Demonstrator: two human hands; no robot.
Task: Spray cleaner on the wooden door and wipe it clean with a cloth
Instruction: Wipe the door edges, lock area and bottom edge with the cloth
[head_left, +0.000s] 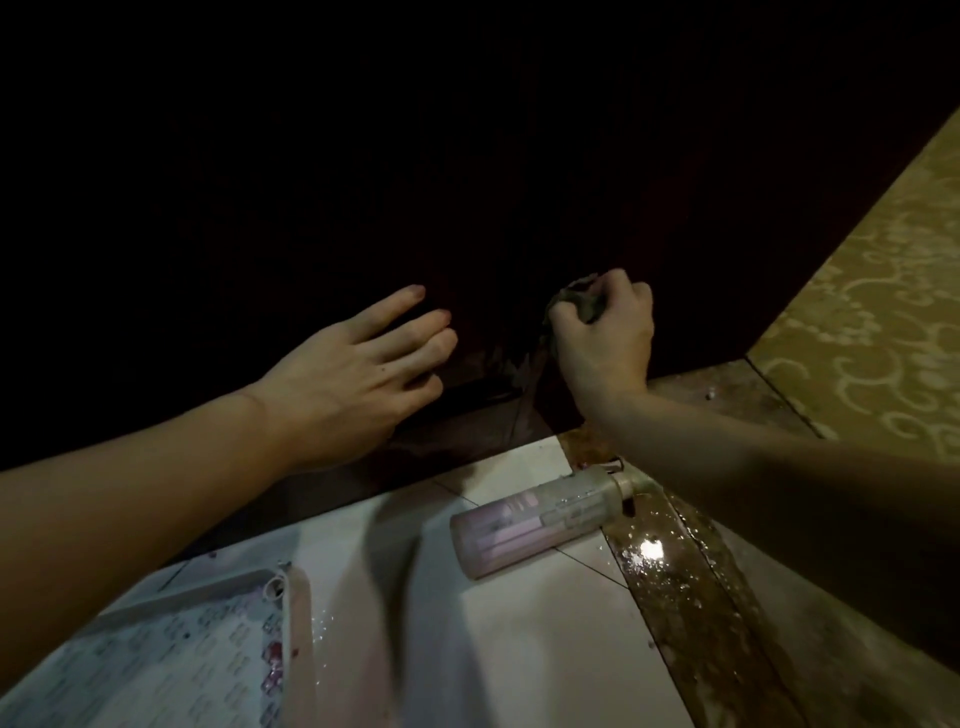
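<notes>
Dark wooden door (363, 156) fills twelve o'clock; right hand (605, 343) grips a cloth (576, 304) against it, left hand (353, 379) splayed flat, spray bottle (540, 525) on tiles at five.

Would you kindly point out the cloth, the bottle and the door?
cloth (582, 304), head view, bunched part above the fist.
bottle (535, 519), head view, middle of its body.
door (467, 182), head view, dark face.

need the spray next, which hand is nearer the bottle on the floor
Right. The right hand grips the cloth against the door, above the bottle, its forearm crossing over the cap end. The left hand is further off, up and to the left.
</notes>
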